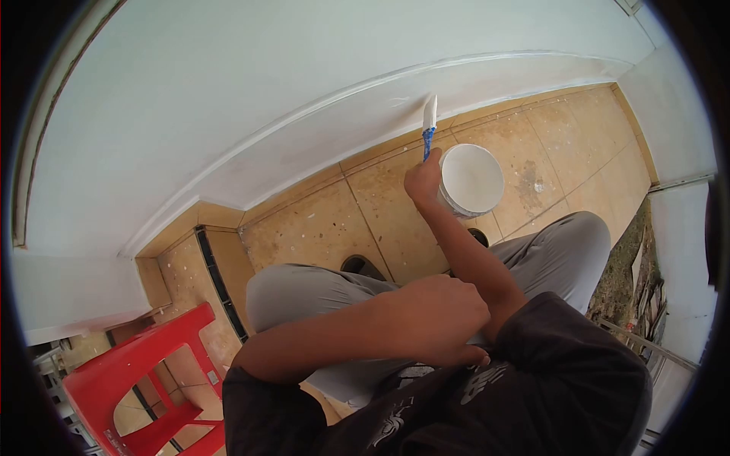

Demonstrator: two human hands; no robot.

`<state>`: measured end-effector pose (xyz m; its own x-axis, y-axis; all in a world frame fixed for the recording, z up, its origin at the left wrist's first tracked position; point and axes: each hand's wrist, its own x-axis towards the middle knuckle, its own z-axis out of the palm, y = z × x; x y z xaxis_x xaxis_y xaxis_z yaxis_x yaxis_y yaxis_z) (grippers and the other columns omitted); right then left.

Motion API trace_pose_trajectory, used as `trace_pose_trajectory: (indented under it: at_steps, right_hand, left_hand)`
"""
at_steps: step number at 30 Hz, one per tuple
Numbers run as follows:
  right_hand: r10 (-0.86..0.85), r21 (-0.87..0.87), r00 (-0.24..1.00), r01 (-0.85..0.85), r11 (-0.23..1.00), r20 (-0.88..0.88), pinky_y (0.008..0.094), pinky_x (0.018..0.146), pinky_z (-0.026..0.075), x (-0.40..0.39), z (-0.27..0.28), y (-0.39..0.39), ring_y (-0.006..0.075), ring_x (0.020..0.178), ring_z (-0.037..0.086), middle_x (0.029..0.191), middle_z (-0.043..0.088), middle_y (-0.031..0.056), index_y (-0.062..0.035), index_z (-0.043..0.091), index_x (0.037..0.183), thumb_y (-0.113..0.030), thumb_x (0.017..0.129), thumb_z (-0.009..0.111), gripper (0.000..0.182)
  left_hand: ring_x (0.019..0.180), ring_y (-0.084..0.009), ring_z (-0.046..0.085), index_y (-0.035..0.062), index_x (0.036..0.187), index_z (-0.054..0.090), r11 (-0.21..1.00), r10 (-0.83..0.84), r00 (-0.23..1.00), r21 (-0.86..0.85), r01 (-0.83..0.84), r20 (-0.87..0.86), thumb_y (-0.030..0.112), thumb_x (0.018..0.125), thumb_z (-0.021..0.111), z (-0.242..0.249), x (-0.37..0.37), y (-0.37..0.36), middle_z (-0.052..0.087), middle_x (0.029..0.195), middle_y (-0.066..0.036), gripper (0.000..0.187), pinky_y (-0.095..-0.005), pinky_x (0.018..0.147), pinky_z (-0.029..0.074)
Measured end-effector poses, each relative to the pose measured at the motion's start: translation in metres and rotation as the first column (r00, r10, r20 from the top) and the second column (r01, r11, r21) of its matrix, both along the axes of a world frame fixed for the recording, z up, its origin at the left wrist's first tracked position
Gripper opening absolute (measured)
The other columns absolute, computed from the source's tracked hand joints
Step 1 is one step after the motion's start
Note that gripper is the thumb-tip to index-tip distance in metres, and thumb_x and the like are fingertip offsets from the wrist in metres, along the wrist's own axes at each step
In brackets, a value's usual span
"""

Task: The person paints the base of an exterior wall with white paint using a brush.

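My right hand [423, 181] is closed around the blue handle of a paintbrush [430, 121]. The brush points away from me, its white, paint-covered head overlapping the lower part of the white wall [334, 125]. Just right of that hand, a round white bucket [472, 179] stands on the tiled floor; its inside looks white. My left hand [447, 318] is drawn in front of my chest, crossing near my right forearm. Its fingers are curled under, thumb toward my shirt, and nothing shows in it.
A raised moulding [365, 90] runs along the wall above tan skirting tiles. Paint specks dot the floor tiles [304, 228]. A red plastic stool [137, 365] stands at the lower left, near a dark-edged step [219, 281]. Rough ground [627, 266] with debris lies at the right.
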<state>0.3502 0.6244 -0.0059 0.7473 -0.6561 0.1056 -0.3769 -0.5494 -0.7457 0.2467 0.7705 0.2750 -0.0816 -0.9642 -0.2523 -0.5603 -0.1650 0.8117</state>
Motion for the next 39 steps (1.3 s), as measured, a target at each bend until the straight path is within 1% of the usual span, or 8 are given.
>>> trace_pose_trajectory:
  at_steps: [8, 11, 13, 19, 22, 26, 34, 39]
  right_hand:
    - [0.388, 0.063, 0.912, -0.399, 0.915, 0.133, 0.0542, 0.069, 0.04, -0.022, 0.013, 0.105, 0.0492, 0.083, 0.052, 0.087, 0.053, 0.0273, -0.0004, 0.042, 0.101, 0.004, 0.085, 0.05, 0.019]
    - [0.612, 0.177, 0.791, -0.606, 0.776, 0.025, 0.0537, 0.072, 0.047, -0.039, 0.016, 0.169, 0.0438, 0.084, 0.058, 0.099, 0.053, 0.0222, -0.0056, 0.042, 0.121, 0.001, 0.085, 0.047, 0.037]
    - [0.729, 0.216, 0.684, -0.706, 0.674, -0.039, 0.0528, 0.072, 0.048, -0.042, 0.03, 0.188, 0.0423, 0.084, 0.059, 0.099, 0.054, 0.0219, -0.0067, 0.042, 0.123, 0.001, 0.084, 0.047, 0.04]
    - [0.844, 0.147, 0.536, -0.835, 0.53, -0.003, 0.0539, 0.072, 0.046, -0.037, 0.028, 0.172, 0.0446, 0.083, 0.058, 0.097, 0.055, 0.0224, -0.0057, 0.045, 0.108, -0.003, 0.087, 0.047, 0.021]
    - [0.608, 0.161, 0.792, -0.594, 0.788, -0.052, 0.0543, 0.072, 0.044, -0.016, -0.01, 0.116, 0.045, 0.086, 0.057, 0.089, 0.058, 0.022, -0.0062, 0.046, 0.104, -0.006, 0.09, 0.05, 0.015]
    - [0.459, -0.042, 0.884, -0.464, 0.885, -0.093, 0.0546, 0.071, 0.044, -0.006, -0.029, 0.036, 0.0441, 0.083, 0.059, 0.088, 0.059, 0.0218, -0.0057, 0.045, 0.101, -0.007, 0.089, 0.053, 0.014]
    - [-0.071, 0.103, 0.996, 0.076, 0.992, -0.051, 0.0523, 0.073, 0.044, 0.003, -0.042, 0.024, 0.0492, 0.082, 0.057, 0.083, 0.057, 0.029, 0.0041, 0.042, 0.109, 0.0, 0.085, 0.051, 0.026]
    - [0.2, 0.242, 0.98, -0.198, 0.95, 0.019, 0.0512, 0.077, 0.044, 0.017, -0.033, 0.128, 0.0476, 0.087, 0.057, 0.089, 0.056, 0.0311, 0.0097, 0.033, 0.124, 0.001, 0.085, 0.05, 0.043]
  left_hand:
    - [0.078, -0.0386, 0.064, -0.003, 0.076, 0.064, 0.998, 0.0, 1.0, -0.067, 0.0, 0.011, 0.045, 0.088, 0.062, -0.002, 0.0, 0.003, 0.063, 0.07, -0.019, 0.049, -0.0453, 0.071, 0.05]
    - [0.078, -0.0387, 0.064, -0.0028, 0.078, 0.064, 0.998, 0.012, 1.0, -0.064, -0.012, -0.003, 0.045, 0.088, 0.063, -0.008, -0.001, 0.003, 0.064, 0.072, -0.02, 0.048, -0.0456, 0.072, 0.051]
    - [0.078, -0.0386, 0.064, -0.0025, 0.079, 0.065, 0.997, 0.036, 0.999, -0.065, -0.038, -0.034, 0.045, 0.087, 0.063, -0.007, 0.001, 0.006, 0.065, 0.073, -0.019, 0.048, -0.0459, 0.073, 0.05]
    - [0.079, -0.0384, 0.065, -0.0006, 0.082, 0.066, 0.996, 0.089, 0.996, -0.022, -0.089, -0.014, 0.044, 0.087, 0.064, -0.009, 0.002, 0.012, 0.066, 0.075, -0.019, 0.045, -0.0465, 0.073, 0.05]
    - [0.08, -0.0369, 0.065, 0.0003, 0.085, 0.066, 0.997, 0.081, 0.997, 0.005, -0.081, 0.016, 0.045, 0.088, 0.064, -0.007, 0.003, 0.013, 0.066, 0.077, -0.017, 0.045, -0.0457, 0.073, 0.05]
    - [0.082, -0.0357, 0.065, 0.0004, 0.086, 0.066, 0.996, 0.086, 0.995, 0.021, -0.087, 0.042, 0.044, 0.088, 0.063, -0.005, 0.0, 0.016, 0.066, 0.079, -0.016, 0.044, -0.0451, 0.074, 0.05]
    - [0.081, -0.0368, 0.066, -0.001, 0.083, 0.067, 0.996, 0.091, 0.993, -0.001, -0.091, 0.077, 0.044, 0.087, 0.064, -0.011, -0.005, 0.016, 0.066, 0.078, -0.018, 0.045, -0.0455, 0.075, 0.051]
    - [0.079, -0.0385, 0.066, -0.0037, 0.079, 0.068, 0.991, 0.092, 0.995, -0.105, -0.087, 0.047, 0.042, 0.086, 0.066, -0.014, -0.007, 0.017, 0.066, 0.074, -0.02, 0.046, -0.045, 0.074, 0.052]
